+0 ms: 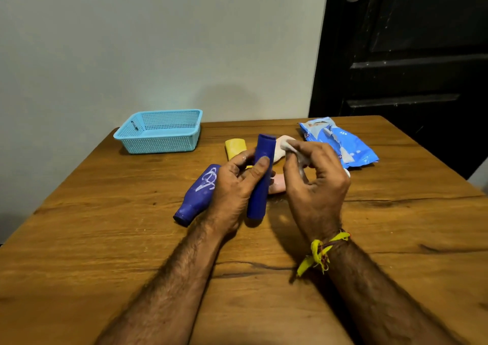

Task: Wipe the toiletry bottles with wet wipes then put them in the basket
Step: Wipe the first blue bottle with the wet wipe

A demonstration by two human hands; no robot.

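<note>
My left hand [232, 186] grips a tall blue bottle [260, 178] around its middle, thumb across the front and fingers curled behind, holding it almost upright above the wooden table [105, 239]. My right hand [314, 183] pinches a crumpled white wet wipe [289, 145] between thumb and fingertips, close beside the upper part of that bottle; I cannot tell whether the wipe touches it. A yellow thread band [320, 252] is tied round my right wrist. Just left of my left hand lies a second blue bottle [198, 194] on its side, white marking on its body, its neck end pointing toward me. Behind my hands a yellow bottle [235, 148] lies on the table, and a pale pink bottle [278, 183] shows partly between and behind my hands. The light blue perforated basket [158, 133] sits at the far left of the table near the wall, well apart from the bottles. A blue packet of wipes [343, 144] lies at the far right, beside a dark door [409, 54].
</note>
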